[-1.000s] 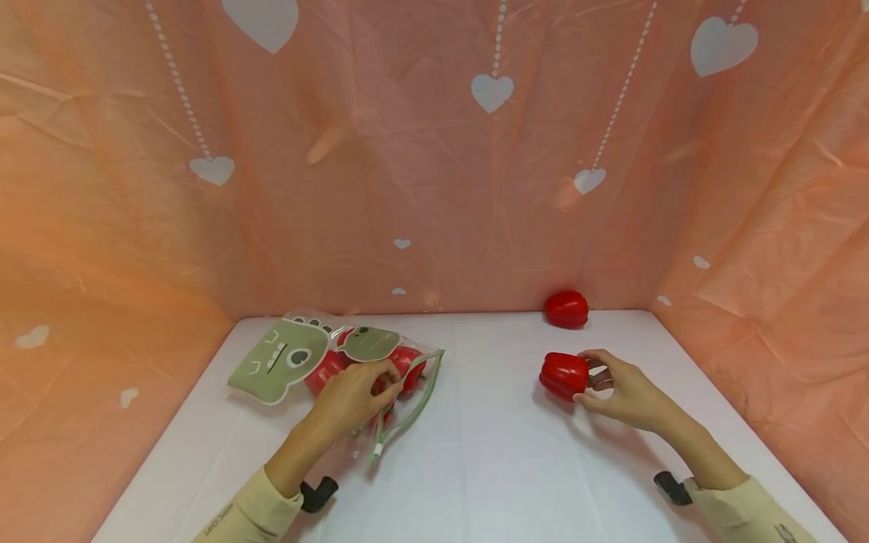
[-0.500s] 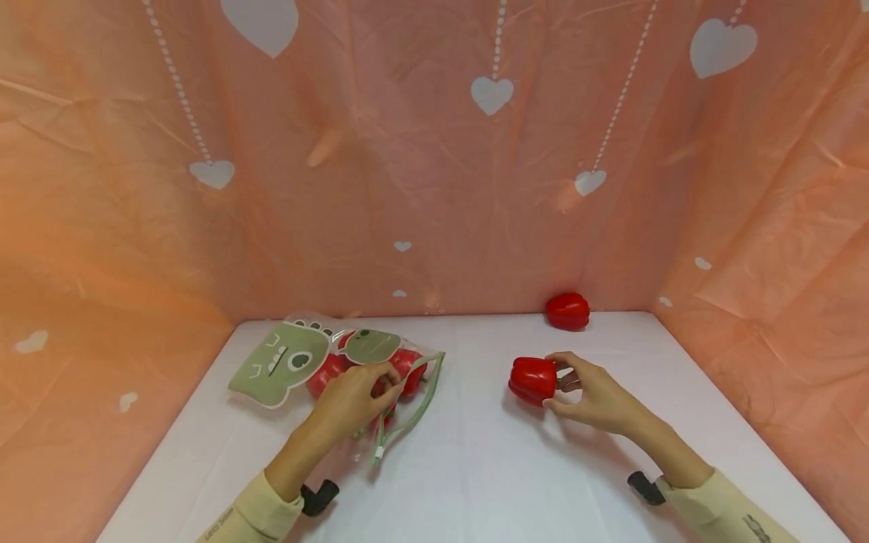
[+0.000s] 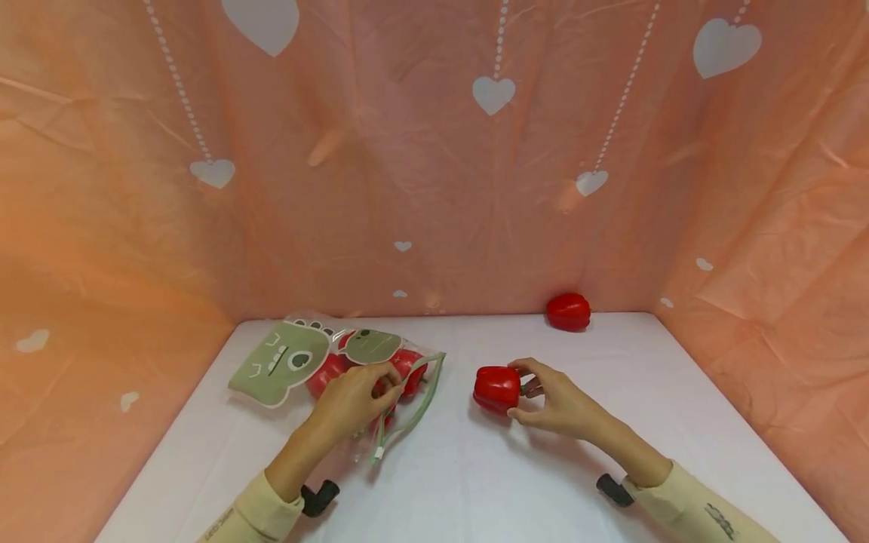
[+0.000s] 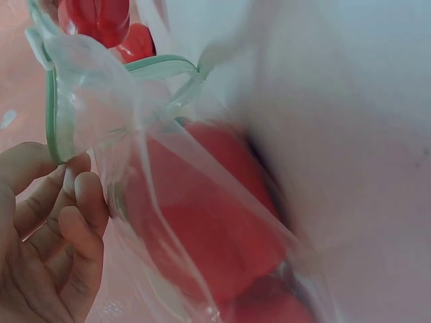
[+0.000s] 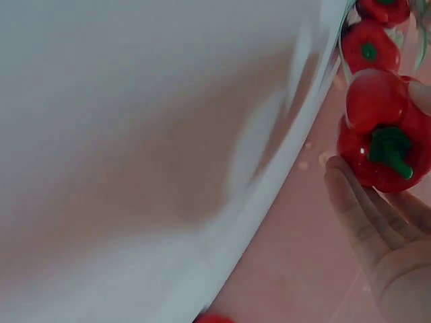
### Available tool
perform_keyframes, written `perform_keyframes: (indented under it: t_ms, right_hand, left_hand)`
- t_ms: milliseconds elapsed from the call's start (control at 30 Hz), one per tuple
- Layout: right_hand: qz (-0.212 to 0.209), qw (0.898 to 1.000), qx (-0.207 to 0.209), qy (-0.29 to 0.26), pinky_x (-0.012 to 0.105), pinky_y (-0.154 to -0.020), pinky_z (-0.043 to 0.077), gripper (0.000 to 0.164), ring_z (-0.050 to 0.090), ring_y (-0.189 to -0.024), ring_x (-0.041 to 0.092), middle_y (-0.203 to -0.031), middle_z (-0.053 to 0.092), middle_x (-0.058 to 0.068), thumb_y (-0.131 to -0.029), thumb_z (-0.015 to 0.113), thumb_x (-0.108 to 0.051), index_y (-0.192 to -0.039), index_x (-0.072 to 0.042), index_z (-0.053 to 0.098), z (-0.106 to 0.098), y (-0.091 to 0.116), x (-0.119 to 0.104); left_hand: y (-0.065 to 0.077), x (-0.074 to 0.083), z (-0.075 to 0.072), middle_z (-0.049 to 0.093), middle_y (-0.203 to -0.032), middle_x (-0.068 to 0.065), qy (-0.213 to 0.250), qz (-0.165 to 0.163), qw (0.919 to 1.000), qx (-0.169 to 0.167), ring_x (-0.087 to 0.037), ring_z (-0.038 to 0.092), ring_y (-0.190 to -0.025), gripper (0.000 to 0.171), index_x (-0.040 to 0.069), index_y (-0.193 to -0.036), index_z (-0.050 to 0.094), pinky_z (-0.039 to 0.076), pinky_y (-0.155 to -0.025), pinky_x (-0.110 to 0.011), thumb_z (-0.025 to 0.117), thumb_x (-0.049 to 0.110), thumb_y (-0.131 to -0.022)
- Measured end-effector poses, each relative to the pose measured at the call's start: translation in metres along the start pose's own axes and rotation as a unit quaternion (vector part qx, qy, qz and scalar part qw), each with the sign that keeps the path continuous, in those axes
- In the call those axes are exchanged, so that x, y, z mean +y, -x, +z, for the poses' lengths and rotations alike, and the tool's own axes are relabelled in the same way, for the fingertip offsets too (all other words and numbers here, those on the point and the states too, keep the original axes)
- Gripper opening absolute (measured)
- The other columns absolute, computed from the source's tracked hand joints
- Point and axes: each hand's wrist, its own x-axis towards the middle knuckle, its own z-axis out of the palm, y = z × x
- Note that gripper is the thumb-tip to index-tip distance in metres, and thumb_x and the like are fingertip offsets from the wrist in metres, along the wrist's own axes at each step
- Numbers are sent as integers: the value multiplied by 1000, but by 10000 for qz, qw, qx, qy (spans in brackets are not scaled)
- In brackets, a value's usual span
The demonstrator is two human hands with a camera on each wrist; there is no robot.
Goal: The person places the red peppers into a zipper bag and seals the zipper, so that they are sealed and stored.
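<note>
My right hand (image 3: 560, 403) holds a red bell pepper (image 3: 496, 390) by its stem end, between thumb and fingers, just right of the table's middle. Its green stem (image 5: 390, 151) shows in the right wrist view. At the left lies a clear zip bag (image 3: 281, 362) with green monster prints and several red bell peppers inside. My left hand (image 3: 353, 396) pinches the green-edged rim of that bag, as the left wrist view also shows. The bag's mouth (image 4: 128, 94) stands parted, facing the held pepper. Part of the bag is hidden behind my left hand.
Another red bell pepper (image 3: 568, 312) lies at the back right of the white table (image 3: 468, 483), close to the orange curtain (image 3: 434, 188) with white hearts. Curtains also hang along both sides. A black wrist mount (image 3: 319, 498) sits under my left sleeve.
My right hand has carried the red bell pepper leftward across the table, closer to the bag. My left hand and the bag have stayed in place.
</note>
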Motion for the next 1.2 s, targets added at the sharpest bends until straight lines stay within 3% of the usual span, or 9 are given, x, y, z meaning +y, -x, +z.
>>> perform_keyframes:
  t_ms: [533, 767, 1033, 1200]
  right_hand:
    - [-182, 9982, -328, -458, 39, -92, 62, 65, 73, -103, 24, -131, 69, 10, -87, 89, -23, -141, -4, 57, 37, -15, -25]
    - [-307, 9967, -380, -649, 42, -90, 62, 65, 73, -102, 27, -129, 70, 11, -87, 89, -21, -141, -3, 57, 50, -24, -36]
    - [-396, 9949, -346, -859, 34, -85, 63, 65, 74, -96, 24, -122, 72, 13, -86, 90, -20, -139, -1, 58, 67, -31, -47]
    - [-244, 9932, -384, -1069, 32, -83, 63, 65, 74, -96, 24, -120, 72, 15, -87, 89, -22, -139, -1, 58, 74, -36, -53]
  left_hand:
    - [3, 0, 1, 65, -76, 14, 64, -226, 9997, -113, -8, 56, -66, 12, 21, -101, 73, 51, -63, -29, 83, 21, -96]
    - [1, 2, -1, 67, -77, 14, 129, -140, 9998, -79, -8, 56, -66, 12, 19, -101, 73, 51, -64, -27, 83, 18, -95]
    - [0, 1, -1, 68, -79, 13, 107, -19, 9999, -59, -7, 57, -68, 12, 19, -102, 73, 52, -66, -26, 83, 18, -95]
    - [-1, -1, -2, 69, -80, 13, 147, 103, 9998, -96, -6, 58, -69, 11, 18, -103, 73, 52, -66, -25, 82, 19, -96]
